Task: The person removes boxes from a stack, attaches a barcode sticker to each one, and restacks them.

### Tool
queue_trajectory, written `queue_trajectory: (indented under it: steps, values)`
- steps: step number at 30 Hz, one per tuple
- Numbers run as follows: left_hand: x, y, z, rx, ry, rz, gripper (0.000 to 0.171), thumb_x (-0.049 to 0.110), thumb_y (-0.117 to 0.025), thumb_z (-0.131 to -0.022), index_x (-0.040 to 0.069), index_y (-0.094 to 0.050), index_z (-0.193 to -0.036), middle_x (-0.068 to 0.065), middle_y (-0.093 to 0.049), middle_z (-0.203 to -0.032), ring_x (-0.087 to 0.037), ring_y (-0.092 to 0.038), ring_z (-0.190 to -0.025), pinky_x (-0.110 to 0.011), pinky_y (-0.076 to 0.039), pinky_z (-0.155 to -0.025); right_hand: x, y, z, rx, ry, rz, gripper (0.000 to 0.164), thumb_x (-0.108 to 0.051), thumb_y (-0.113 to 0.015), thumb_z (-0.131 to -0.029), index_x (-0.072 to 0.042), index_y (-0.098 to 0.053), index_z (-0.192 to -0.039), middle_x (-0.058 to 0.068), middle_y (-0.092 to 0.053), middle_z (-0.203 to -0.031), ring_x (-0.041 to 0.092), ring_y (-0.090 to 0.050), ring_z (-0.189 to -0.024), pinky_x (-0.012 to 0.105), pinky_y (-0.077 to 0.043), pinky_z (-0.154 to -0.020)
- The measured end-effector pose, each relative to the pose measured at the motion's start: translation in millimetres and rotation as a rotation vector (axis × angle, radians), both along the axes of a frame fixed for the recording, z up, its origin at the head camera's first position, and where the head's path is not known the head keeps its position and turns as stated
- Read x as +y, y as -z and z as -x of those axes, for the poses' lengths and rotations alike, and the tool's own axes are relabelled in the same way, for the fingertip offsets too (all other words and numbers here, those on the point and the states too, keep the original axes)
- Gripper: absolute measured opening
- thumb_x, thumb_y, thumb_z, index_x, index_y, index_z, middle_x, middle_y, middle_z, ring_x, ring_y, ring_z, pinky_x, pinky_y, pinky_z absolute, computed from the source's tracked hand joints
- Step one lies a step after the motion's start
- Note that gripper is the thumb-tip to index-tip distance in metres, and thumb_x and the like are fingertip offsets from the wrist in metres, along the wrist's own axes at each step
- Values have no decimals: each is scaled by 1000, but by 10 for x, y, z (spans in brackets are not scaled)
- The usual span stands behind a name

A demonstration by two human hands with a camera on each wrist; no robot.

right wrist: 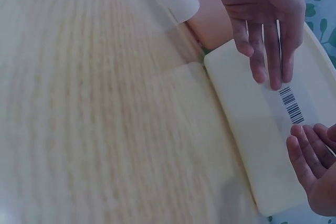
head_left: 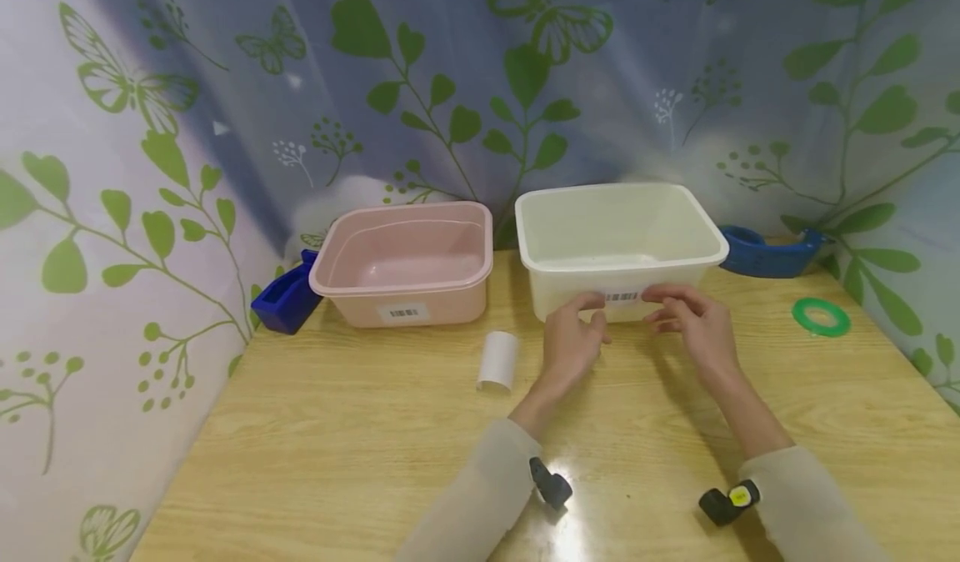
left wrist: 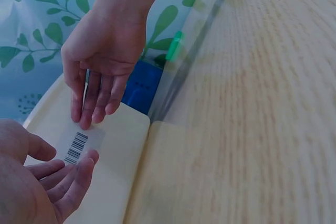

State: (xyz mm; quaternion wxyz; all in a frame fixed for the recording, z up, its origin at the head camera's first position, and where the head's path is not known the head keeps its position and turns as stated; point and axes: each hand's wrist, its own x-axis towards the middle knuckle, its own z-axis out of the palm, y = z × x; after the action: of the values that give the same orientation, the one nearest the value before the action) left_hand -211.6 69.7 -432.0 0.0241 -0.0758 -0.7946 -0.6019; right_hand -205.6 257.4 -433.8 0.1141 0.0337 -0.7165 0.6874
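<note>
A white plastic basin point(head_left: 551, 291) stands at the back of the table, with a clear barcode label point(head_left: 621, 297) on its front wall. My left hand point(head_left: 573, 341) is at the label's left end, fingertips right at its edge and thumb held apart. At the other end is my right hand point(head_left: 705, 333), its fingers extended toward the label. In the left wrist view, the barcode point(left wrist: 76, 148) lies between the fingertips of both hands. The right wrist view shows the same barcode point(right wrist: 291, 105) flat against the basin wall. Neither hand grips anything.
Left of the white basin stands a pink basin point(head_left: 360, 310) with its own barcode label. A curved white piece point(head_left: 498, 360) lies before them. A blue tape dispenser point(head_left: 772, 258) and green tape ring point(head_left: 801, 318) are at the right, a dark blue holder point(head_left: 288, 302) at the left.
</note>
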Motion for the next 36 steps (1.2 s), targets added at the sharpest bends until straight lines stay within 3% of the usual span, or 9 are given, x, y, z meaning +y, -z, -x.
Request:
queue_trajectory:
  steps: [5, 9, 12, 20, 28, 31, 36]
  values:
    - [44, -68, 12, 18, 6, 3, 29, 5, -60, -100, 7, -71, -127, -12, -76, -118, -33, -76, -72, -18, -35, -36, -44, -59, 7, 36, -16, 15, 28, -4, -53, -107, 17, -62, -122, -4, -78, -104, 12, -75, -79, 25, -62, -69]
    - [97, -92, 7, 5, 28, 10, 30, 6, -61, -101, 9, -70, -129, -6, -75, -122, -31, -76, -74, -17, -40, -38, -108, -49, 27, 52, -33, 13, 27, -1, -52, -106, 19, -62, -121, -4, -78, -103, 12, -75, -79, 25, -62, -69]
    - [128, -99, 9, -2, 33, 28, 30, 8, -62, -101, 11, -70, -130, -2, -76, -121, -28, -76, -75, -17, -42, -40, -158, -24, 35, 52, -36, -11, 27, 0, -51, -105, 19, -62, -121, -6, -78, -102, 12, -75, -80, 25, -62, -69]
    - [131, -30, 3, -67, 39, 66, 31, 9, -64, -100, 10, -70, -130, -8, -78, -108, -26, -76, -74, -19, -40, -40, -186, 70, 19, -1, -51, -58, 30, -3, -50, -107, 20, -61, -123, -9, -76, -101, 11, -74, -81, 25, -62, -70]
    - [-4, 51, 5, -75, 24, 62, 32, 9, -63, -101, 8, -69, -132, -9, -75, -119, -27, -76, -76, -19, -40, -42, -72, 82, 6, -65, -18, -132, 34, -14, -49, -110, 12, -62, -128, -7, -74, -108, 14, -75, -86, 28, -63, -75]
    - [-61, 32, -6, -75, 44, 19, 33, 9, -61, -102, 6, -68, -134, -11, -75, -116, -30, -76, -78, -18, -39, -40, -34, 49, -10, -44, -20, -95, 33, -12, -50, -110, 13, -61, -128, -7, -74, -108, 14, -75, -85, 28, -63, -74]
    - [-143, -68, -54, -49, 79, -35, 35, 5, -59, -102, 5, -65, -137, -17, -76, -95, -43, -72, -72, -17, -35, -37, -36, -47, -48, 9, -33, -9, 29, -8, -52, -108, 15, -60, -126, -6, -75, -106, 12, -75, -81, 25, -62, -70]
